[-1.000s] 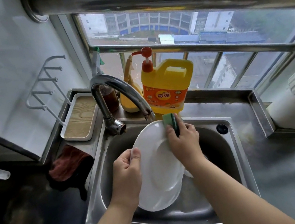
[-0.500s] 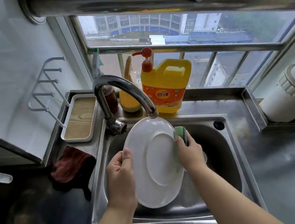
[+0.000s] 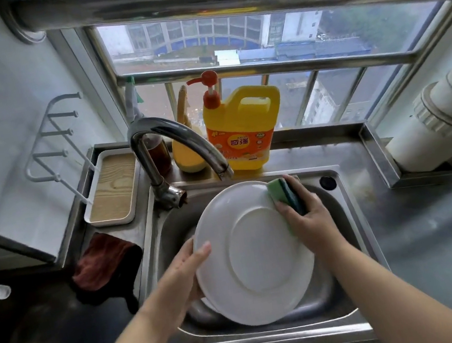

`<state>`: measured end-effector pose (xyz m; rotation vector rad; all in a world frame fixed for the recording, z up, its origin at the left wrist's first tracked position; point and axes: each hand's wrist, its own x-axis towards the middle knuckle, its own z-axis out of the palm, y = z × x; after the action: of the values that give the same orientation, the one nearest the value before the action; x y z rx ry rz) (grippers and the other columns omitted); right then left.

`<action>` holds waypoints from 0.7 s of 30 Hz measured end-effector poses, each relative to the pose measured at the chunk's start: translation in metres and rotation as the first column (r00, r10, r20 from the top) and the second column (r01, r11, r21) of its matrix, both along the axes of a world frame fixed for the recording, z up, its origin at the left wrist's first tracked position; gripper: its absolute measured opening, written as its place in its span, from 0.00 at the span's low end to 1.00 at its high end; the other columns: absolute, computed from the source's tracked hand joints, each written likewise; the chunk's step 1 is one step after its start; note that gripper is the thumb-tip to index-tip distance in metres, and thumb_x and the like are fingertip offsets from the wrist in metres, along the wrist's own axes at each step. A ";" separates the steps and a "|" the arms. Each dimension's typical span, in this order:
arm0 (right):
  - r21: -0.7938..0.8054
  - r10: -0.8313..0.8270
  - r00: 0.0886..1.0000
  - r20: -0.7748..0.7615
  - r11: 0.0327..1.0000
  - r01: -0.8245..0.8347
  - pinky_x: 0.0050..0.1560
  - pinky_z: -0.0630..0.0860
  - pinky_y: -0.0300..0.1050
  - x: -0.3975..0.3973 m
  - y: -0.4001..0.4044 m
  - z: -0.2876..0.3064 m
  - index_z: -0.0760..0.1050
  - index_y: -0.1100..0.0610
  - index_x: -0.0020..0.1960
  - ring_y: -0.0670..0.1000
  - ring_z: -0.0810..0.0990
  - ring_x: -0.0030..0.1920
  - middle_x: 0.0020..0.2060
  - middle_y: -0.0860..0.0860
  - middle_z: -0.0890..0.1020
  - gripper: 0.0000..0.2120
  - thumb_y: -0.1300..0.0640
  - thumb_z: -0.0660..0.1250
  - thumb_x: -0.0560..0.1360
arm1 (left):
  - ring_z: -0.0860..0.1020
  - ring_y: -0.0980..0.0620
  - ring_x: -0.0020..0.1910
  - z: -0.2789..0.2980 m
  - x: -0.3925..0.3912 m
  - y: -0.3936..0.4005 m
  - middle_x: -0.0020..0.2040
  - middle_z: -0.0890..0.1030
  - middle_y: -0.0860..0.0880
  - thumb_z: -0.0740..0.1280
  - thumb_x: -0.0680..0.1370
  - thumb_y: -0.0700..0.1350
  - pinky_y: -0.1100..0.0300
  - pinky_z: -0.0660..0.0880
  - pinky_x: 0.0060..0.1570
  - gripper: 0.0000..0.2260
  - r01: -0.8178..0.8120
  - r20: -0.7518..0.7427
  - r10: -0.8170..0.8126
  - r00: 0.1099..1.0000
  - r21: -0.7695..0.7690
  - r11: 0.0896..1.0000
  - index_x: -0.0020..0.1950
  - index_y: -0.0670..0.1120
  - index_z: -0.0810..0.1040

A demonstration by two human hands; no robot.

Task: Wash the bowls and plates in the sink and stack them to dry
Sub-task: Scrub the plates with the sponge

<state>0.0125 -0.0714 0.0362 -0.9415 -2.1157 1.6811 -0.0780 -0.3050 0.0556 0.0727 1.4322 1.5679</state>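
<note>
One rag (image 3: 104,260); one tray (image 3: 111,188); one left hand (image 3: 182,272), thumb hooked over the rim of one white plate (image 3: 252,252) (underside up, above the sink (image 3: 343,211)); one right hand (image 3: 310,221) gripping one sponge (image 3: 284,194) against its upper right edge.

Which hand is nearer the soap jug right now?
Right. The right hand, gripping the sponge at the plate's upper right rim, sits just below the soap jug. The left hand holds the plate's left rim, lower and farther off.
</note>
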 end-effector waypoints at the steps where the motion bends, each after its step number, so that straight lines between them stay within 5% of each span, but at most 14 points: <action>1: 0.073 0.067 0.998 0.001 0.995 -0.067 0.59 0.72 0.38 0.000 0.005 0.006 0.67 0.34 0.67 0.44 0.73 0.59 0.60 0.49 0.72 0.26 0.46 0.70 0.72 | 0.81 0.41 0.55 0.004 -0.008 0.004 0.57 0.82 0.42 0.67 0.73 0.57 0.46 0.78 0.53 0.21 0.057 -0.001 -0.057 0.998 -0.025 0.998 0.63 0.50 0.77; 5: 0.362 0.240 0.967 0.082 0.897 -0.253 0.56 0.65 0.26 -0.003 0.013 0.030 0.63 0.34 0.70 0.43 0.69 0.56 0.57 0.46 0.68 0.28 0.50 0.69 0.75 | 0.81 0.43 0.46 0.018 -0.028 0.033 0.48 0.83 0.41 0.61 0.80 0.51 0.50 0.76 0.49 0.15 0.001 -0.142 -0.008 0.990 -0.049 0.999 0.53 0.43 0.82; 9: 0.481 0.183 0.959 0.215 0.835 -0.267 0.68 0.58 0.46 -0.014 -0.003 0.039 0.57 0.33 0.72 0.50 0.59 0.66 0.64 0.49 0.63 0.26 0.40 0.61 0.77 | 0.76 0.47 0.39 0.021 -0.019 0.054 0.39 0.81 0.45 0.60 0.82 0.47 0.54 0.74 0.39 0.12 -0.106 -0.281 0.086 0.956 -0.056 0.993 0.47 0.44 0.80; 12: 0.601 0.225 0.939 0.259 0.723 -0.339 0.71 0.48 0.49 -0.016 -0.042 0.038 0.52 0.34 0.74 0.48 0.50 0.69 0.70 0.49 0.55 0.28 0.34 0.50 0.75 | 0.75 0.44 0.40 0.016 -0.003 0.058 0.40 0.79 0.41 0.60 0.82 0.45 0.49 0.71 0.41 0.12 -0.176 -0.308 0.162 0.937 -0.019 0.984 0.45 0.42 0.79; 15: 0.677 0.257 0.930 0.264 0.637 -0.369 0.70 0.49 0.49 -0.017 -0.058 0.033 0.49 0.34 0.73 0.50 0.51 0.70 0.71 0.48 0.55 0.27 0.34 0.47 0.75 | 0.74 0.44 0.39 0.016 0.010 0.056 0.40 0.78 0.38 0.59 0.82 0.45 0.49 0.71 0.41 0.14 -0.246 -0.356 0.231 0.905 0.002 0.969 0.46 0.37 0.77; 18: 0.515 0.056 0.968 0.246 0.838 -0.179 0.70 0.50 0.49 -0.029 -0.029 0.026 0.51 0.36 0.74 0.52 0.54 0.70 0.71 0.50 0.60 0.26 0.37 0.51 0.78 | 0.69 0.50 0.31 0.020 0.016 0.054 0.31 0.72 0.45 0.58 0.83 0.46 0.60 0.67 0.30 0.16 -0.275 -0.476 0.226 0.850 -0.034 0.961 0.40 0.36 0.71; 21: 0.275 -0.062 0.971 0.232 0.961 -0.004 0.73 0.50 0.54 -0.034 -0.018 0.027 0.52 0.38 0.76 0.56 0.53 0.72 0.73 0.53 0.58 0.24 0.42 0.52 0.80 | 0.67 0.50 0.30 0.026 0.017 0.055 0.30 0.70 0.46 0.57 0.83 0.46 0.59 0.64 0.29 0.17 -0.250 -0.561 0.180 0.808 -0.050 0.967 0.40 0.34 0.70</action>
<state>-0.0220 -0.0896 0.0630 -1.1261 -2.3966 1.2675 -0.0609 -0.2504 0.0815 0.3261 2.0500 1.7209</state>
